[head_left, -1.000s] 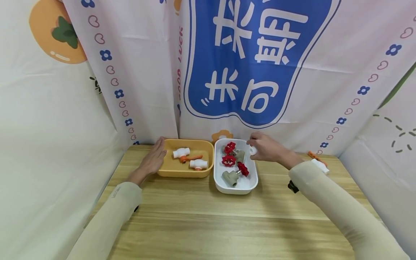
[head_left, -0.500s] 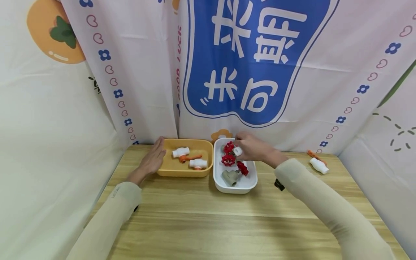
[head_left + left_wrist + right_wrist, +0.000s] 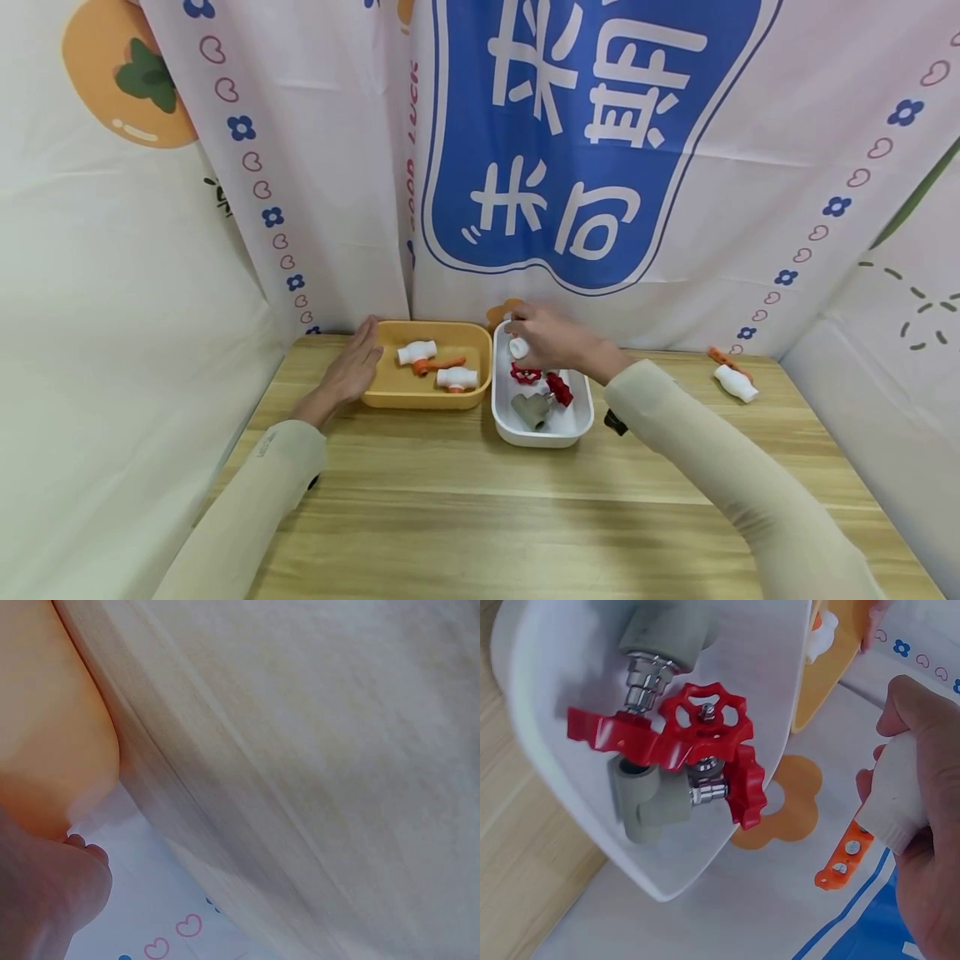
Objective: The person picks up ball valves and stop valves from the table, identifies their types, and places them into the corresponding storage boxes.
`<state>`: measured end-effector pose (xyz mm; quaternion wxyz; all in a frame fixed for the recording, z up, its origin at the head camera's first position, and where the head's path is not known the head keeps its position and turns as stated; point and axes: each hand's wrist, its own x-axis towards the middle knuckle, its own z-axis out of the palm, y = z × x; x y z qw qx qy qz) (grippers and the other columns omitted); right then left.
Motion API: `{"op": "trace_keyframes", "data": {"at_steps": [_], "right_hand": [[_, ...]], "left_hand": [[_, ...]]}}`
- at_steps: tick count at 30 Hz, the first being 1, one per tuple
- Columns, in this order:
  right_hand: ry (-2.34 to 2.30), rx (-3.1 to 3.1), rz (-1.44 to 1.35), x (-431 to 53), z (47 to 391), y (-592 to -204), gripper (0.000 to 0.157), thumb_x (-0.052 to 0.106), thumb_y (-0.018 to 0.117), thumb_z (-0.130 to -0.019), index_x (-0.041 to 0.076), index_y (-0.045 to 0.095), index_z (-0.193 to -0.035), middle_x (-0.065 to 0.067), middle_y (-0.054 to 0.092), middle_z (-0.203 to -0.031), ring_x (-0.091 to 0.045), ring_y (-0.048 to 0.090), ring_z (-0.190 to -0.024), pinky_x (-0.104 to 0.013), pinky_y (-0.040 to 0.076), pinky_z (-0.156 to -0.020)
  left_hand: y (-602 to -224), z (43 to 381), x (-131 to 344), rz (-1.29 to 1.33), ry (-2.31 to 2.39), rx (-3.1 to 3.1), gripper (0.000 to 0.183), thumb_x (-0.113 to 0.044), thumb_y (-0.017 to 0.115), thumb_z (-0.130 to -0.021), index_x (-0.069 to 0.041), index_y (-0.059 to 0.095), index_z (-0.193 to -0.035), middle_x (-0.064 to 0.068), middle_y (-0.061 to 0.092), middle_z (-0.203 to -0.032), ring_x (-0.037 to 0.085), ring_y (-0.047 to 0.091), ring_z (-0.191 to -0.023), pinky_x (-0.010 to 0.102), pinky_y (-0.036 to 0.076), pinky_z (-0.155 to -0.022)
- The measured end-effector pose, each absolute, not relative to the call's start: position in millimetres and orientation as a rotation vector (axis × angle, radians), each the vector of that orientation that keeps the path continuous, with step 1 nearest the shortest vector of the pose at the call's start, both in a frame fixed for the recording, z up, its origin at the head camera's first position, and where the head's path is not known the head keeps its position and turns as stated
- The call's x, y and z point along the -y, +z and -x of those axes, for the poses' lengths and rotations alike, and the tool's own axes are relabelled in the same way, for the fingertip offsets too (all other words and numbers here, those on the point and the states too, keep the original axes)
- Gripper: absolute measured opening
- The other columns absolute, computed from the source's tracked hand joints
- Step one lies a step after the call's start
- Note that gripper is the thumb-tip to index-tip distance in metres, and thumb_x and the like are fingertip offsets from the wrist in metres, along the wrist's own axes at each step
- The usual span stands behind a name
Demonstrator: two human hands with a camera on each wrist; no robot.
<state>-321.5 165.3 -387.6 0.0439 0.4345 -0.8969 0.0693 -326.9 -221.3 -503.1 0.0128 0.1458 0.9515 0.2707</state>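
Observation:
In the head view, my right hand (image 3: 553,337) holds a white plastic ball valve (image 3: 518,347) above the far end of a white tray (image 3: 542,440). The right wrist view shows the valve's orange lever handle (image 3: 844,859) sticking out past the fingers. Grey pipe valves with red handwheels (image 3: 706,727) lie in that tray; the hand partly covers them in the head view. My left hand (image 3: 350,372), fingers straight, rests against the left side of a yellow tray (image 3: 423,401). Two white ball valves, one nearer the back (image 3: 417,352) and one nearer the front (image 3: 457,379), lie inside it.
Both trays stand side by side near the back of the wooden table (image 3: 480,508), close to a printed curtain (image 3: 345,167). Another white ball valve (image 3: 736,383) with an orange handle lies at the far right. Cloth walls flank the table.
My right hand has moved left, carrying the white ball valve from the white tray's right edge across to its far left side. The left hand stays in place.

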Motion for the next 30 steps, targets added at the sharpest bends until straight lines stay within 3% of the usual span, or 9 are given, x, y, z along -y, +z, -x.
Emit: {"op": "trace_keyframes", "data": {"at_steps": [5, 11, 20, 30], "right_hand": [[0.212, 2.744, -1.33, -152.6, 323.7, -387.5, 0.046, 0.021, 0.087, -0.083, -0.002, 0.076, -0.122, -0.015, 0.067, -0.127, -0.029, 0.062, -0.117, -0.039, 0.058, -0.103], [0.177, 2.779, -1.306, -138.1, 326.5, -386.7, 0.045, 0.028, 0.086, -0.086, 0.006, 0.077, -0.124, -0.014, 0.068, -0.133, -0.029, 0.061, -0.123, -0.042, 0.054, -0.11], [0.173, 2.824, -1.274, -118.3, 331.7, -389.5, 0.041, 0.03, 0.086, -0.087, 0.01, 0.079, -0.123, -0.004, 0.068, -0.112, -0.017, 0.061, -0.099, -0.027, 0.06, -0.086], [0.166, 2.872, -1.294, -92.6, 338.1, -395.4, 0.046, 0.036, 0.088, -0.087, 0.01, 0.079, -0.125, -0.004, 0.068, -0.113, -0.017, 0.059, -0.098, -0.025, 0.059, -0.082]], "left_hand": [[-502.7, 326.4, 221.8, -0.45, 0.842, -2.961, 0.064, -0.031, 0.018, -0.116, 0.002, -0.003, -0.167, 0.018, -0.009, -0.177, 0.041, -0.003, -0.163, 0.055, 0.002, -0.133], [-502.3, 326.1, 222.1, -0.455, 0.843, -2.958, 0.064, -0.031, 0.018, -0.116, 0.002, -0.003, -0.167, 0.017, -0.01, -0.177, 0.039, -0.004, -0.164, 0.055, 0.002, -0.133], [-503.3, 326.8, 221.4, -0.45, 0.836, -2.956, 0.063, -0.026, 0.021, -0.116, 0.002, -0.005, -0.167, 0.016, -0.011, -0.177, 0.038, -0.005, -0.164, 0.054, 0.001, -0.133], [-501.7, 327.8, 221.1, -0.439, 0.808, -2.959, 0.064, -0.031, 0.016, -0.116, 0.001, -0.005, -0.167, 0.016, -0.011, -0.177, 0.037, -0.006, -0.164, 0.053, 0.0, -0.133]]}}
